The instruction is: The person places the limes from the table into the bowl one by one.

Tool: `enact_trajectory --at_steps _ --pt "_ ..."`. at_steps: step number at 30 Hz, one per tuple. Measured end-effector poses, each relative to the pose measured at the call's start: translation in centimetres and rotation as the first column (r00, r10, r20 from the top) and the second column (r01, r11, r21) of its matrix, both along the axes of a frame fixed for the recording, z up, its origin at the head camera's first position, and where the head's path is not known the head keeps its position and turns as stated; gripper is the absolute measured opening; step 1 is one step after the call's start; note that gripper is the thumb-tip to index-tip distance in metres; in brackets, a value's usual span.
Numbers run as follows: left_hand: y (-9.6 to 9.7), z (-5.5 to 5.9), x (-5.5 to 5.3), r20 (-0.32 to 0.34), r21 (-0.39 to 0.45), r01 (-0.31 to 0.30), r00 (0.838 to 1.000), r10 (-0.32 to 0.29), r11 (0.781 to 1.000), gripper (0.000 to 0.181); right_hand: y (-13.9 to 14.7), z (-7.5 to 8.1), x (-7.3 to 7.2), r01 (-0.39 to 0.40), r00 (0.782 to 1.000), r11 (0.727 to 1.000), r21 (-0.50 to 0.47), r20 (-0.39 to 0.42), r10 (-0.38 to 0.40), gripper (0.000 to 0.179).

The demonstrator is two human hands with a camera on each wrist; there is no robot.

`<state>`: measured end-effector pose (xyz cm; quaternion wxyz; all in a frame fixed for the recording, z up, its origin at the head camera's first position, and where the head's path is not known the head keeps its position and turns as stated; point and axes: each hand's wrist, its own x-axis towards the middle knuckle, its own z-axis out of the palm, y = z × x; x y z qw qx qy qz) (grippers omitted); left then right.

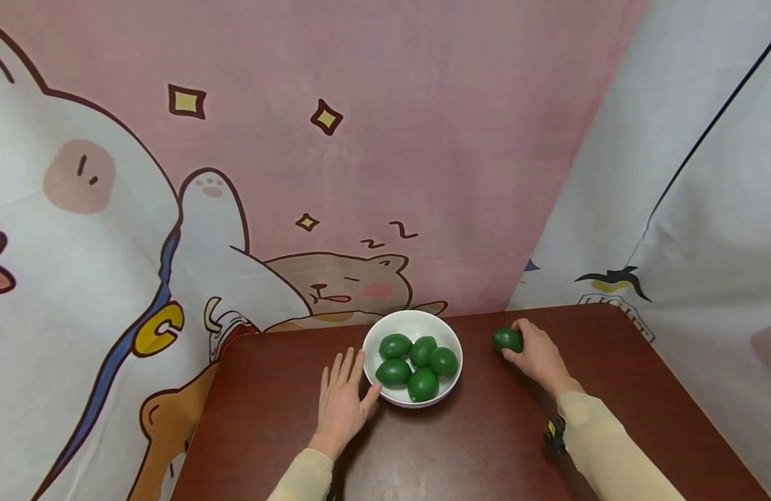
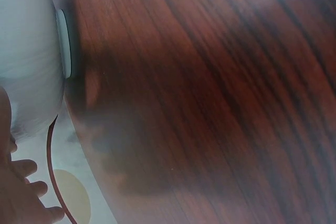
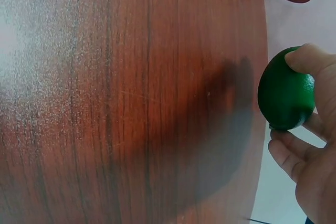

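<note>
A white bowl point(image 1: 413, 401) near the back of the table holds several green limes point(image 1: 423, 385). My left hand point(image 1: 343, 410) is at the bowl's left side, fingers straight and spread, with the thumb close to the rim. In the left wrist view the bowl's outer wall point(image 2: 29, 51) is beside those fingers. To the right of the bowl, my right hand point(image 1: 538, 358) grips a single lime point(image 1: 507, 339) between thumb and fingers. The right wrist view shows this lime point(image 3: 286, 90) with the thumb on one end and fingertips at the other; its shadow falls on the tabletop.
The dark red-brown wooden table point(image 1: 486, 445) carries the bowl. Behind it hangs a pink and white cloth point(image 1: 460, 139) printed with cartoon animals, which meets the table's back edge. A pale cloth point(image 1: 705, 229) hangs along the right side.
</note>
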<state>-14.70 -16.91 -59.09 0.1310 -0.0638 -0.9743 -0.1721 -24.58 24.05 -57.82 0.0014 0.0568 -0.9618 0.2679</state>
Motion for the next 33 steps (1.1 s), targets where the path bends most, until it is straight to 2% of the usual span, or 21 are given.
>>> enact_trajectory --at_steps 20,33 --pt "0.0 -0.3 0.0 -0.039 0.000 0.004 0.999 -0.004 1.000 0.075 -1.2 1.1 1.4 -0.009 0.994 0.997 -0.079 -0.106 0.001 0.051" --pt "0.0 0.0 0.1 -0.023 -0.002 0.005 1.000 -0.005 1.000 0.074 -1.9 1.9 2.3 -0.033 0.984 0.991 -0.126 -0.176 0.010 0.050"
